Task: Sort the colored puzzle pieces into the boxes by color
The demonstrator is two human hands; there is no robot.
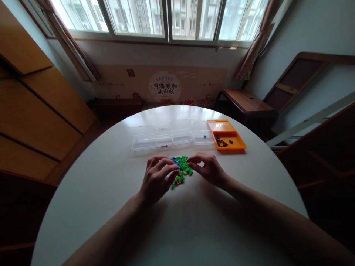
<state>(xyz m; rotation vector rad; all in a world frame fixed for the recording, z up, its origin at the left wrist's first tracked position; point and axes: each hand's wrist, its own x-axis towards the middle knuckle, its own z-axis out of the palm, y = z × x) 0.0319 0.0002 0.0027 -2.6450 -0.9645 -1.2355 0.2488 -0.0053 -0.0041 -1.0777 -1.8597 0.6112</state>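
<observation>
A loose pile of small building bricks [183, 162], mostly green with some blue and yellow, lies on the white round table between my hands. My left hand [156, 177] hovers over the pile's left side, fingers curved and apart from the thumb, and covers some blue and yellow bricks. At the right edge of the pile, the thumb and index finger of my right hand [208, 168] come together in a pinch beside the green bricks. Whatever sits between those fingertips is too small to make out.
Beyond the pile stand several clear plastic boxes [144, 142] with raised lids; one holds a blue brick [205, 136]. An orange box [235, 147] at their right contains dark brown bricks [222, 142]. The white table [111, 184] has a curved edge. A wooden chair [249, 101] stands behind.
</observation>
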